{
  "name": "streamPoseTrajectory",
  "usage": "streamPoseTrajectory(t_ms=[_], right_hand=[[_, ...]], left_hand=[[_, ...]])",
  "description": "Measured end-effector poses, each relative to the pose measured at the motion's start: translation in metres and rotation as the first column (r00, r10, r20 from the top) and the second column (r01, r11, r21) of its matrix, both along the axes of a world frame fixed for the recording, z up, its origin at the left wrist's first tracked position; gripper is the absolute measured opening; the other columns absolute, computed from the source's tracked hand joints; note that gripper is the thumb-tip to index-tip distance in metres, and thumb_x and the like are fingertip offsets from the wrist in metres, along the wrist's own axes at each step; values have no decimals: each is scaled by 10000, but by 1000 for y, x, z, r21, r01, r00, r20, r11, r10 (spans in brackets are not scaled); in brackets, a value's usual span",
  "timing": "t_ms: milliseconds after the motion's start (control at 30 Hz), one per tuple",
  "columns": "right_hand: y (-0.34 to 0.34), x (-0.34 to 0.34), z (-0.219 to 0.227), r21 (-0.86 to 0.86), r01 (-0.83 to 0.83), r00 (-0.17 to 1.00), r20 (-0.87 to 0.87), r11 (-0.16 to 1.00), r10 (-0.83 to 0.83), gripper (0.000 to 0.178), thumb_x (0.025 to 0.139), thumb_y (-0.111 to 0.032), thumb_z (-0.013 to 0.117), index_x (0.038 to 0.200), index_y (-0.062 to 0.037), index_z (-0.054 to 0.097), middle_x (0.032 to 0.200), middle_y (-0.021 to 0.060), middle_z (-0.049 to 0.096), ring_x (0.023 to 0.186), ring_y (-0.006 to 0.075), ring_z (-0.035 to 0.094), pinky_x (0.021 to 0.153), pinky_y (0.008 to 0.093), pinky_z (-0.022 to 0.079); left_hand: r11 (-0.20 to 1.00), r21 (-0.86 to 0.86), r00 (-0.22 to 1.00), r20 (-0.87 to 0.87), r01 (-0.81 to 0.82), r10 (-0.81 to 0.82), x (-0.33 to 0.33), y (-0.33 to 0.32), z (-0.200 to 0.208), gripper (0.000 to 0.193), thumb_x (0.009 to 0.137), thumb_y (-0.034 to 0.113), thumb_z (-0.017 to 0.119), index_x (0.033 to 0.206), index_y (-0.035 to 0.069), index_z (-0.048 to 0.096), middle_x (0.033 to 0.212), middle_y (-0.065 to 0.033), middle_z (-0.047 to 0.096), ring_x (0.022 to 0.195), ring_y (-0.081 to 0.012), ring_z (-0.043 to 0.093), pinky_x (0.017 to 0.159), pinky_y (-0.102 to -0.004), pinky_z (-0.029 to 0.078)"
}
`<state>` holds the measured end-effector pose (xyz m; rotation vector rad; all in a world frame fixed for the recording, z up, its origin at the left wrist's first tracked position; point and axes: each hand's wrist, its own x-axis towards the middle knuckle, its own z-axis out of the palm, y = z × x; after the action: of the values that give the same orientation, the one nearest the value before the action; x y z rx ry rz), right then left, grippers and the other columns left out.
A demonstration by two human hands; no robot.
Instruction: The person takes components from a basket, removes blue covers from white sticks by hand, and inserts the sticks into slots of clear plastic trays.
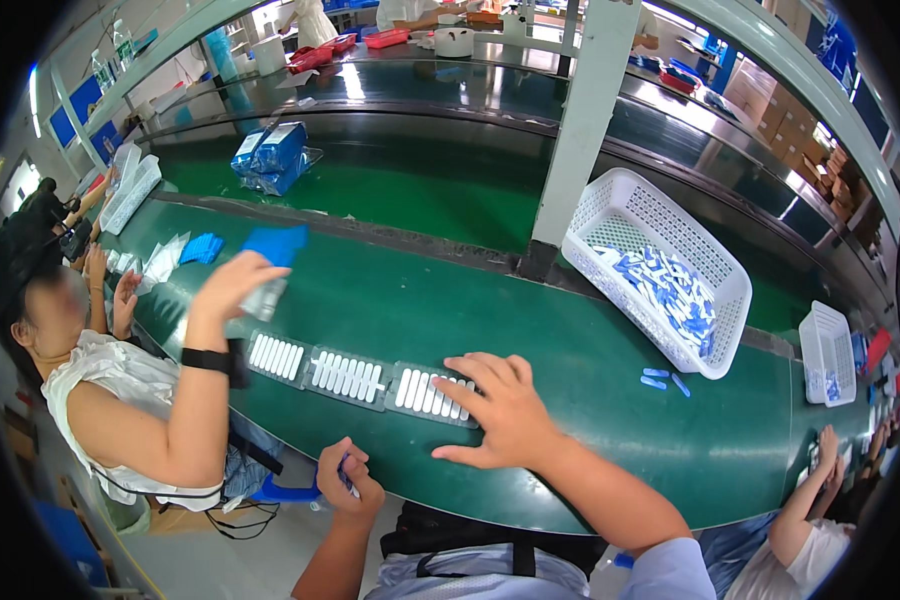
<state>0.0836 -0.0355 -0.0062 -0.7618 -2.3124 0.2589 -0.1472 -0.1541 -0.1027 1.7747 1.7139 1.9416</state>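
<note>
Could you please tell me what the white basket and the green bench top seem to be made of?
The basket looks like moulded white plastic: thin walls pierced by a regular grid of holes, matte finish. The bench top seems a smooth green rubbery or vinyl mat, with soft sheen from the lights; which of these, the picture leaves open.

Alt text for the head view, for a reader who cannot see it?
The person's right hand rests flat on a tray of white pieces at the near edge of a green table, while the left hand holds a small blue item below it. A co-worker's hand lifts a blue piece; a white basket holds blue-and-white parts.
</note>
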Motion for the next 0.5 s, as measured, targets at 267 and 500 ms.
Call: streamPoseTrajectory(t_ms=[267, 500], right_hand=[[21, 19, -18, -14, 293, 843, -468, 956, -265, 387, 760, -263, 777, 1097, -106, 668, 1066, 80, 650, 991, 277, 594, 906, 424, 383], [13, 15, -11, -56, 56, 982, -179, 997, -65, 371, 820, -335, 754, 1105, -107, 691, 1185, 105, 623, 1094, 291, 578, 962, 453, 394]], left_hand=[[1000, 7, 990, -137, 26, -25, -1, 0, 6, 258, 1054, 145, 464, 1204, -48, 548, 766, -96, 570, 547, -97, 426, 493, -240, 349], [999, -12, 981, -193, 33, -35, 5, 3, 12, 238, 1044, 114, 466, 1200, -48, 546, 756, -106, 569, 543, -103, 430, 477, -249, 346]])
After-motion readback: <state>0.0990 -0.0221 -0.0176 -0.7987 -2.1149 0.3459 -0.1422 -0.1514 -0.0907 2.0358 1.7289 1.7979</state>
